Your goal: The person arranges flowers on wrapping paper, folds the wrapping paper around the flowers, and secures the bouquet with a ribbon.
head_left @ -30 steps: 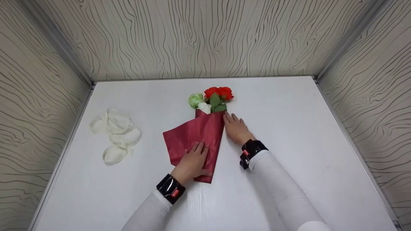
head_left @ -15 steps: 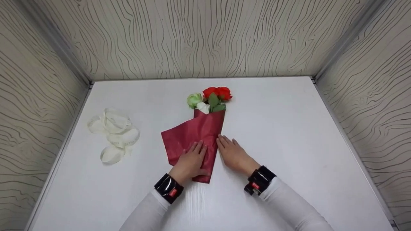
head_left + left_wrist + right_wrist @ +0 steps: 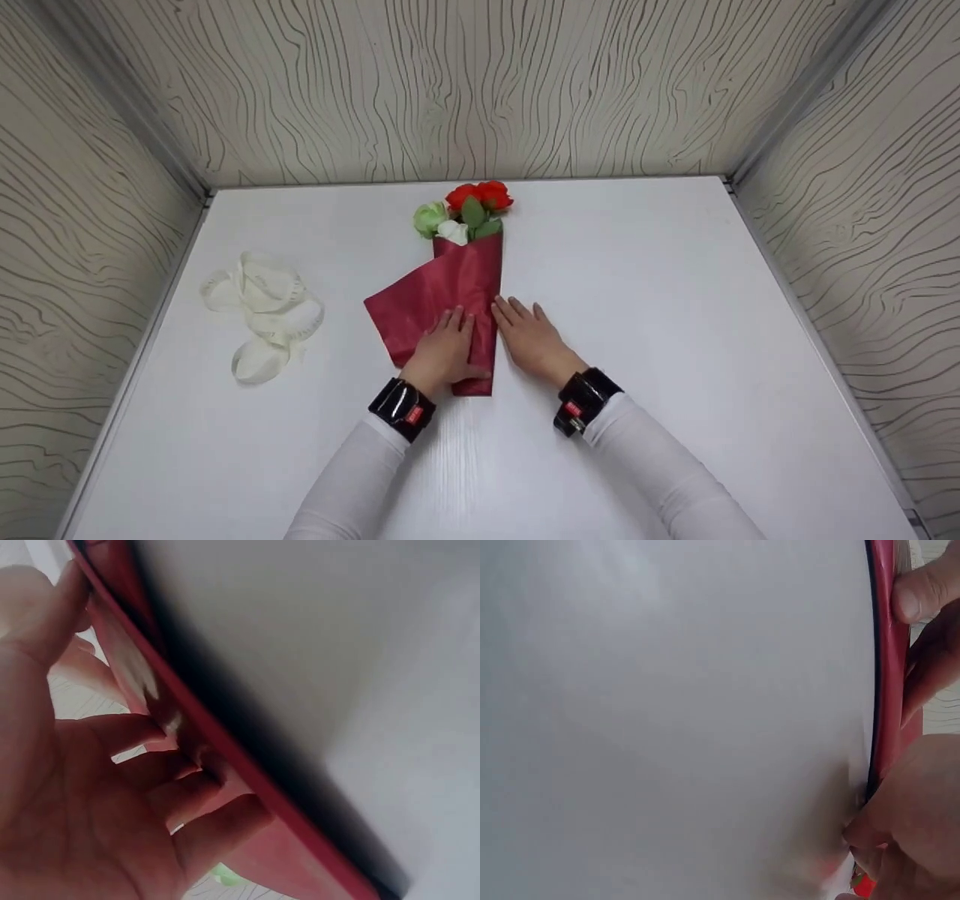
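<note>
A bouquet of red [image 3: 493, 196], pale green [image 3: 431, 219] and white [image 3: 453, 232] flowers with green leaves lies in dark red wrapping paper [image 3: 420, 289]. One side of the paper is folded over the stems, which are hidden. My left hand [image 3: 442, 352] rests on the folded paper with its fingers spread. In the left wrist view its fingertips touch the paper [image 3: 285, 855]. Along the paper's right edge lies my right hand [image 3: 531, 341], its fingers extended and touching that edge. In the right wrist view the red paper edge [image 3: 889, 690] runs beside both hands.
A loosely looped cream ribbon [image 3: 274, 300] with faint printing lies on the left of the white table [image 3: 660, 300]. Patterned panels [image 3: 465, 90] stand behind the table and at both sides.
My right hand has slid down the paper's right edge toward me. The bouquet has turned slightly and shifted up and left, with my left hand still resting on it.
</note>
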`<move>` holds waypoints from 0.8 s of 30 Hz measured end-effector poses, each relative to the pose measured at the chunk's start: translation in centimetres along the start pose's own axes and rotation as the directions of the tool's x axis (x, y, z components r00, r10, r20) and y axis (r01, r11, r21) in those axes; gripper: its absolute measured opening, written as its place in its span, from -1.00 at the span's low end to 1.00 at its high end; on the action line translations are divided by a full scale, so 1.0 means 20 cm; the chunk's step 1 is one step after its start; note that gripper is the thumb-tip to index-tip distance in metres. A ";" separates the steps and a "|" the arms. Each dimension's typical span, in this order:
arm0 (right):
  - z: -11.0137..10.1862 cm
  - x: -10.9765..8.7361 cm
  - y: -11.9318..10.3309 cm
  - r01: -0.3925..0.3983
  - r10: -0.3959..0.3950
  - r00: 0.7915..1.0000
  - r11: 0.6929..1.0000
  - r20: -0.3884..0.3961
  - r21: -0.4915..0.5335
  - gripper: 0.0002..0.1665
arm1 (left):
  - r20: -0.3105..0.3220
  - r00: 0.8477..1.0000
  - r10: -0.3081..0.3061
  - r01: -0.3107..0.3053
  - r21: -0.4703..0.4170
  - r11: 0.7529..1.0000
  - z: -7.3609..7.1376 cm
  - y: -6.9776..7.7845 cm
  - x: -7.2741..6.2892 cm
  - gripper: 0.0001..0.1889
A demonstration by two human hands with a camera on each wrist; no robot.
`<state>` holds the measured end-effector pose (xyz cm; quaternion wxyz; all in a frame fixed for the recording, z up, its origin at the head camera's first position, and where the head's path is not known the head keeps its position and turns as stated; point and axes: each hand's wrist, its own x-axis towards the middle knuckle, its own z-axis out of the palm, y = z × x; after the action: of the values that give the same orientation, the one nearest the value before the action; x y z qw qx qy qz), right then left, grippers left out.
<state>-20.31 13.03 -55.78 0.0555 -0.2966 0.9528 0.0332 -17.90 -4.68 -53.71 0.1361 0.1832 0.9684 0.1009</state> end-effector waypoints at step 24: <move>-0.01 -0.39 -0.23 0.209 -0.208 0.978 0.973 0.020 -0.092 -0.44 | -0.127 0.991 0.030 -0.018 0.090 0.996 0.04 0.00 -0.10 0.02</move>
<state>-11.33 13.52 -54.66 0.0496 -0.3973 0.9134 0.0735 -15.74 -5.28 -54.03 0.0639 0.1937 0.9764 0.0709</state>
